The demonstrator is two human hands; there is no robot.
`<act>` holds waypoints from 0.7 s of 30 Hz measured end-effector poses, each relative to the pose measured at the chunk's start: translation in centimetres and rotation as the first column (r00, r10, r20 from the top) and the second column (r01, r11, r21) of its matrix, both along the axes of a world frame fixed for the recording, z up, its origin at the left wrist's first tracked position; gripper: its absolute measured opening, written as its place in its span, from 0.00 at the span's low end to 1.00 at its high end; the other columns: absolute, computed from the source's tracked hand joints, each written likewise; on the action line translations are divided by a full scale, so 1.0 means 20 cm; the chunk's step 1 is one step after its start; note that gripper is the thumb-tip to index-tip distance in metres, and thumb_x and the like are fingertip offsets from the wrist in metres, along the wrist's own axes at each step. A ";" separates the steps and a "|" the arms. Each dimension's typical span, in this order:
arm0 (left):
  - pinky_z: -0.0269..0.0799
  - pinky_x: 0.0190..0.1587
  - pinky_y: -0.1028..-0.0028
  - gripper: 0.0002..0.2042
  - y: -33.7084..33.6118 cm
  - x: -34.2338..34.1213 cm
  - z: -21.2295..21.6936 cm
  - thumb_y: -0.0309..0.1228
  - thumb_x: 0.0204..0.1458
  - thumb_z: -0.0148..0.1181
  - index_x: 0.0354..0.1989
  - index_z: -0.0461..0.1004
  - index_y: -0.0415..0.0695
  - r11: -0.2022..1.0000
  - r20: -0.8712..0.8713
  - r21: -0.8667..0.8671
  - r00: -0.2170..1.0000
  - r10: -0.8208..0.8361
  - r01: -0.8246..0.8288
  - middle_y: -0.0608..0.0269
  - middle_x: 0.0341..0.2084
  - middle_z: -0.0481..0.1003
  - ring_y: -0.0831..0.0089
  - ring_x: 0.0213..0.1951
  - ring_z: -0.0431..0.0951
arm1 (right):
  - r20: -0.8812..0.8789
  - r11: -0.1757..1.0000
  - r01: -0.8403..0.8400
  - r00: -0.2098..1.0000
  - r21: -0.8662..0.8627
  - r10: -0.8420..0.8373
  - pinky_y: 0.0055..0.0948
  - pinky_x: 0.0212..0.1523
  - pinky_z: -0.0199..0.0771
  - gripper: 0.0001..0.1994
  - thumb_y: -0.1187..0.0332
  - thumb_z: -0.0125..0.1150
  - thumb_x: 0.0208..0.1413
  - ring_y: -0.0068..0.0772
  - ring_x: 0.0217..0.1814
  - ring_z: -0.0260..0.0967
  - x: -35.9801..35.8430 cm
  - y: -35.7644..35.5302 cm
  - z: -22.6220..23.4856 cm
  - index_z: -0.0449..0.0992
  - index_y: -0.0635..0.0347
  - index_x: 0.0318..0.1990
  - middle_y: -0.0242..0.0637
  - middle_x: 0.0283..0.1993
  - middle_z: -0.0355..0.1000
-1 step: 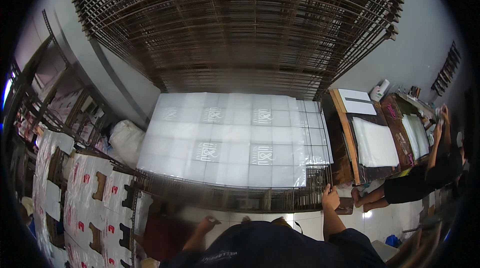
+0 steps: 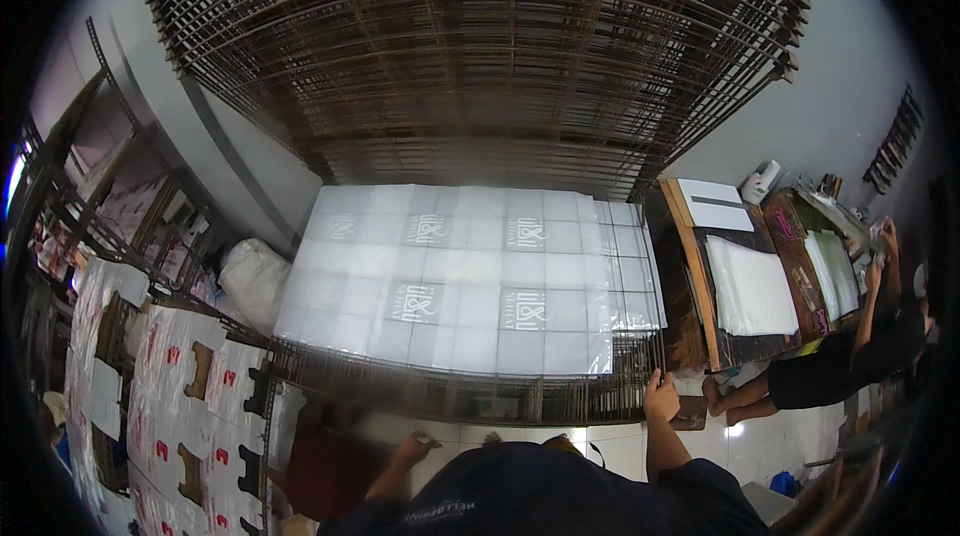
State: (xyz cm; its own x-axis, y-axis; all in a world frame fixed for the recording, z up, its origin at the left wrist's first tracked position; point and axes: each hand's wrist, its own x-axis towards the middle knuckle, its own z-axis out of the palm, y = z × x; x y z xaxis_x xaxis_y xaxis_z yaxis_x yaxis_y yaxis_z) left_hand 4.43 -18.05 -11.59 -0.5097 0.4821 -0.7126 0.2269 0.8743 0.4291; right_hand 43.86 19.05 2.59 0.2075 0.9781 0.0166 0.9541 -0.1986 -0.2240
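Clear plastic sheets [image 2: 450, 266] with white printed marks lie flat, overlapping, on a wire drying rack [image 2: 640, 281] in front of me. My right hand [image 2: 660, 399] is closed around the metal at the rack's near right corner. Lower and to the left, my left hand [image 2: 410, 450] is off the sheets, below the rack's front edge. It is small and dim there, so I cannot tell if its fingers hold anything.
Stacked raised wire racks [image 2: 480, 46] slant overhead at the back. Wrapped cartons [image 2: 190, 426] stand at left, near a white bag [image 2: 253, 281]. At right, a worktable [image 2: 680, 236] carries a white sheet stack [image 2: 750, 286]; another person's hand [image 2: 885, 236] is beyond it.
At the far right, the other person's hands and the panel by them have shifted slightly. My own hands, the sheets and the rack look the same.
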 end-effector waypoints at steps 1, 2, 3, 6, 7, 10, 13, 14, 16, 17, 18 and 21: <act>0.71 0.40 0.67 0.31 0.01 0.00 -0.03 0.50 0.44 0.61 0.52 0.65 0.43 1.000 -0.005 -0.012 1.000 -0.011 0.011 0.53 0.35 0.75 0.64 0.35 0.76 | 0.006 1.000 0.004 1.000 -0.009 -0.004 0.47 0.36 0.69 0.25 0.45 0.36 0.57 0.53 0.37 0.71 0.00 0.00 0.00 0.68 0.60 0.39 0.50 0.34 0.72; 0.71 0.40 0.67 0.31 0.01 0.01 -0.04 0.50 0.44 0.61 0.52 0.65 0.43 0.999 -0.007 -0.027 1.000 -0.025 0.025 0.53 0.34 0.75 0.64 0.35 0.76 | -0.008 1.000 -0.004 1.000 0.027 0.005 0.48 0.36 0.69 0.25 0.45 0.36 0.57 0.53 0.37 0.71 0.01 0.00 -0.01 0.68 0.60 0.39 0.50 0.34 0.72; 0.71 0.40 0.67 0.31 0.01 0.02 -0.07 0.50 0.44 0.61 0.52 0.65 0.42 0.997 0.006 -0.039 0.998 -0.062 0.063 0.53 0.34 0.75 0.64 0.35 0.77 | -0.021 0.998 -0.011 1.000 0.063 0.013 0.48 0.36 0.69 0.25 0.45 0.36 0.57 0.53 0.37 0.71 0.01 0.00 -0.02 0.68 0.60 0.38 0.50 0.34 0.72; 0.71 0.41 0.67 0.31 0.02 0.02 -0.26 0.50 0.44 0.61 0.52 0.66 0.41 0.973 -0.016 -0.003 0.973 -0.231 0.231 0.52 0.35 0.76 0.62 0.35 0.77 | -0.039 0.998 -0.016 0.999 0.058 0.018 0.48 0.35 0.69 0.26 0.44 0.36 0.56 0.54 0.37 0.71 -0.01 -0.01 0.01 0.68 0.59 0.38 0.50 0.33 0.72; 0.71 0.41 0.67 0.31 -0.02 -0.01 -0.39 0.50 0.44 0.62 0.52 0.66 0.41 0.948 -0.073 0.046 0.948 -0.310 0.314 0.52 0.35 0.75 0.62 0.36 0.77 | -0.049 0.999 -0.021 0.999 0.030 0.023 0.48 0.36 0.68 0.26 0.44 0.36 0.56 0.54 0.37 0.70 -0.02 -0.01 0.01 0.68 0.59 0.38 0.50 0.33 0.72; 0.71 0.42 0.67 0.31 0.08 0.04 -0.35 0.50 0.43 0.61 0.51 0.66 0.39 0.964 -0.041 0.106 0.970 -0.239 0.242 0.50 0.37 0.75 0.61 0.38 0.77 | -0.024 0.998 -0.024 0.999 0.063 0.025 0.48 0.35 0.69 0.25 0.44 0.36 0.56 0.53 0.36 0.71 -0.01 0.00 0.01 0.69 0.59 0.37 0.50 0.33 0.72; 0.71 0.43 0.66 0.30 0.13 0.03 -0.21 0.49 0.44 0.61 0.49 0.67 0.38 0.982 0.014 0.099 0.987 -0.161 0.159 0.49 0.40 0.74 0.60 0.40 0.76 | -0.006 0.995 -0.022 1.000 0.092 0.023 0.47 0.34 0.69 0.25 0.45 0.36 0.56 0.53 0.36 0.71 0.00 -0.01 -0.01 0.68 0.60 0.36 0.49 0.33 0.72; 0.71 0.43 0.65 0.30 0.13 0.02 -0.20 0.49 0.44 0.61 0.49 0.67 0.38 0.982 0.021 0.100 0.986 -0.163 0.160 0.48 0.41 0.73 0.59 0.41 0.75 | 0.002 0.997 -0.024 1.000 0.074 0.024 0.47 0.34 0.69 0.25 0.45 0.36 0.56 0.53 0.36 0.71 -0.01 -0.01 0.00 0.68 0.60 0.36 0.50 0.33 0.72; 0.69 0.44 0.65 0.30 0.19 0.05 -0.02 0.50 0.42 0.61 0.48 0.69 0.40 0.991 0.047 0.095 0.994 -0.095 0.090 0.49 0.36 0.75 0.61 0.41 0.75 | 0.019 0.998 -0.012 1.000 0.062 0.011 0.47 0.34 0.69 0.25 0.45 0.36 0.57 0.53 0.36 0.71 0.00 0.00 0.01 0.69 0.60 0.36 0.50 0.33 0.72; 0.68 0.45 0.65 0.30 0.19 0.06 0.05 0.51 0.41 0.62 0.47 0.69 0.41 0.995 0.057 0.087 0.997 -0.052 0.047 0.49 0.33 0.76 0.61 0.41 0.75 | 0.024 0.998 -0.012 1.000 0.057 0.010 0.47 0.34 0.69 0.25 0.45 0.36 0.57 0.53 0.36 0.71 0.00 -0.01 0.01 0.69 0.60 0.36 0.50 0.33 0.72; 0.68 0.45 0.65 0.30 0.17 0.05 0.01 0.51 0.41 0.62 0.48 0.69 0.41 0.994 0.047 0.086 0.996 -0.075 0.071 0.49 0.33 0.76 0.61 0.41 0.75 | 0.030 0.999 -0.011 0.999 0.053 0.010 0.47 0.35 0.69 0.25 0.45 0.36 0.57 0.53 0.36 0.71 0.00 -0.01 0.01 0.69 0.60 0.36 0.50 0.33 0.72; 0.67 0.47 0.65 0.30 0.01 -0.04 -0.37 0.51 0.42 0.61 0.48 0.68 0.41 0.973 -0.047 0.106 0.978 -0.203 0.207 0.49 0.36 0.75 0.59 0.43 0.74 | 0.014 0.991 -0.021 1.000 0.131 0.020 0.47 0.34 0.69 0.25 0.45 0.36 0.57 0.54 0.36 0.71 -0.01 -0.02 -0.01 0.69 0.60 0.36 0.50 0.33 0.72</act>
